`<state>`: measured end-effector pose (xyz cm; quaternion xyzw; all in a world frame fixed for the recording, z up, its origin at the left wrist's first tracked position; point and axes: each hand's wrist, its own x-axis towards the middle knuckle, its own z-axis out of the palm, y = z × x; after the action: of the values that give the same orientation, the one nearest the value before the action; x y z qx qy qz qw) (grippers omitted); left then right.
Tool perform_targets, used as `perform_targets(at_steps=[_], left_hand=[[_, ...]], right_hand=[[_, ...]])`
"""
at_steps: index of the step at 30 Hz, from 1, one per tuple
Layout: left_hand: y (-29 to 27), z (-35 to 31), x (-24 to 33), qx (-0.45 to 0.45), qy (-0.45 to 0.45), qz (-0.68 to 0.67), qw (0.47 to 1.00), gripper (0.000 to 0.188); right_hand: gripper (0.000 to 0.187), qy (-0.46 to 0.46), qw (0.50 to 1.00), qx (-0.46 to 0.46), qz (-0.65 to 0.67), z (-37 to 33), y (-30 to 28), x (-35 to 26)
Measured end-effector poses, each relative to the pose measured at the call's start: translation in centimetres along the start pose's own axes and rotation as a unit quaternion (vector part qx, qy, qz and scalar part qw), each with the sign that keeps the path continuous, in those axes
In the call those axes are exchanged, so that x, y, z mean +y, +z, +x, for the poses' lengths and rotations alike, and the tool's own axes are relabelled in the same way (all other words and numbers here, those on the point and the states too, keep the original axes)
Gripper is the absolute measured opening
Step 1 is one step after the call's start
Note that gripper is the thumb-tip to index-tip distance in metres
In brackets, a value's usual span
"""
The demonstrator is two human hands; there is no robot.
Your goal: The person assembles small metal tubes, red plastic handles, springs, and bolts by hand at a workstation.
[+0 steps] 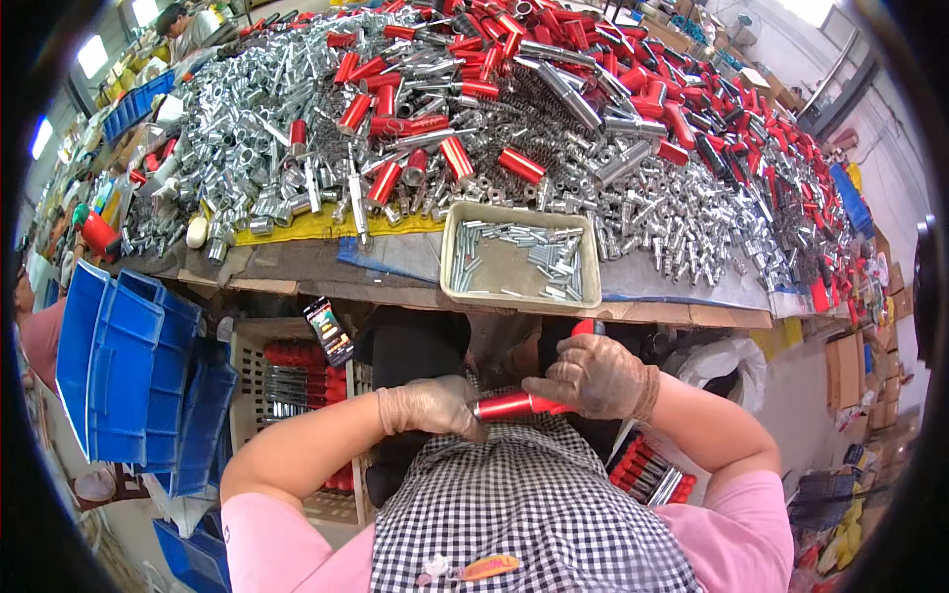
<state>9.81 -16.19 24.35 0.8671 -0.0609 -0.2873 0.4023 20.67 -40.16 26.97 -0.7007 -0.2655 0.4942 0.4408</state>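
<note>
In front of my checked apron, a shiny red metal tube [509,405] lies roughly level between my hands. Its left end disappears into my left hand [440,406], which is closed round it in a thin, clear glove. My right hand [599,377], gloved the same way, is closed on the right end. Above the right fingers a red tip [585,327] sticks out; whether it joins the tube is hidden. Beyond my hands, a cream tray [448,259] with short metal pins [554,252] rests at the bench edge.
Mounded parts cover the bench: silver fittings [232,148], dark springs, red tubes [410,125]. Blue bins [124,356] are stacked at left. A cream crate [247,371] holds red-handled tools, with a phone [328,331] at its edge. More such tools [647,469] lie right. Another person [188,30] is far left.
</note>
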Motion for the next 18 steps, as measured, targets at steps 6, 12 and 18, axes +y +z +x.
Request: perform_targets(at_steps=[6,12,18], left_hand=[[2.2,0.6,-0.4,0.268,-0.025,0.330,0.905,0.018],[2.0,-0.9,-0.4,0.154,0.014,0.117,0.981,0.019],[2.2,-0.5,-3.7,0.262,-0.036,0.280,0.923,0.017]], right_hand=[[0.033,0.114,0.980,-0.011,0.166,1.5,-1.2,1.6],[0.055,-0.185,0.796,-0.100,-0.567,1.8,-0.7,-6.1],[0.062,0.035,0.996,-0.051,-0.069,2.1,2.3,-1.7]])
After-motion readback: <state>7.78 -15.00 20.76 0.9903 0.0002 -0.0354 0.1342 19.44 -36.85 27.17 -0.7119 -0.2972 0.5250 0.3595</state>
